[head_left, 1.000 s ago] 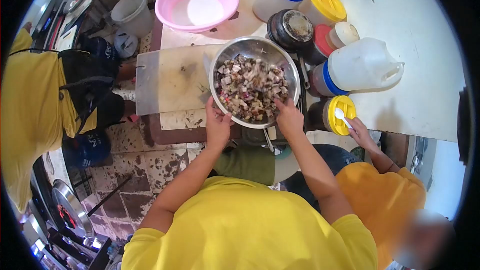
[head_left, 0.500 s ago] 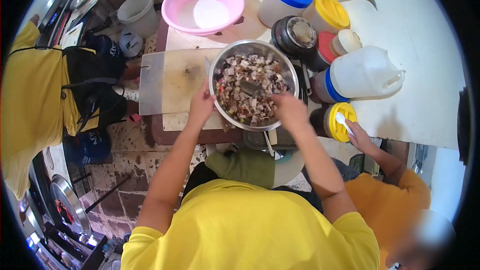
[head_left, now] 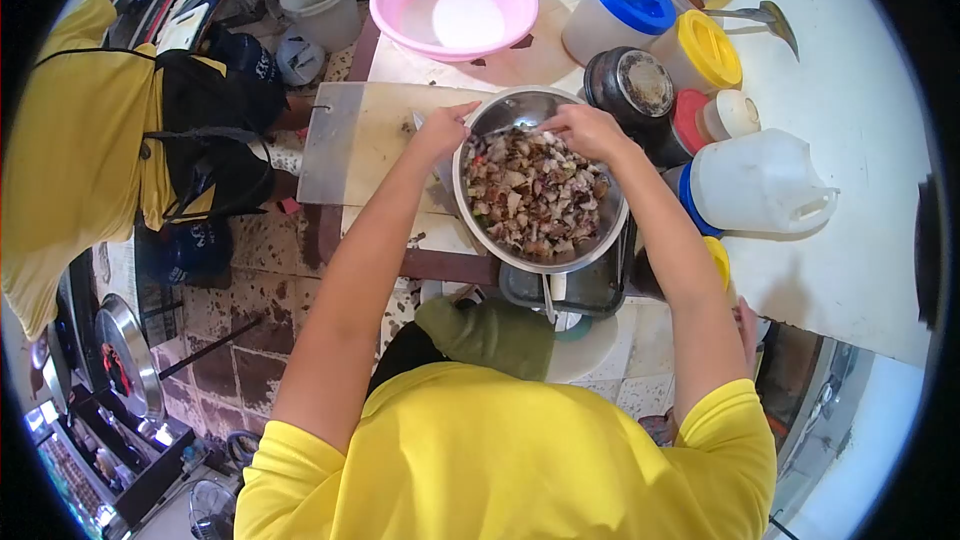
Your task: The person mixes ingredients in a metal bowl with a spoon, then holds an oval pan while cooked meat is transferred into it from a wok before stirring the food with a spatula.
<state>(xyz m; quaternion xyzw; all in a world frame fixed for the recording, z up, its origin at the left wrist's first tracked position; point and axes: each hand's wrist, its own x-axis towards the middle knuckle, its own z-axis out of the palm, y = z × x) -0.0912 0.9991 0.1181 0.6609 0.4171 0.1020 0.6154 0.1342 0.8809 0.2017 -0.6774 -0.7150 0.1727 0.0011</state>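
Fingers (head_left: 463, 111), left hand (head_left: 440, 132): touching bowl (head_left: 510, 113); right hand (head_left: 588, 132): curled, hold unclear.

The left hand (head_left: 445, 132) is at the far left part of the bowl's (head_left: 515, 110) rim, index finger stretched out toward the right. The left arm (head_left: 372, 270) runs nearly straight, left of the bowl. The right hand (head_left: 588, 132) is over the bowl's far side, knuckles up, fingers curled in. The right arm (head_left: 675, 250) slants past the bowl's right side.

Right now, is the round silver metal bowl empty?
No, partly filled: chopped brownish food lies in the bowl, bare metal showing above.
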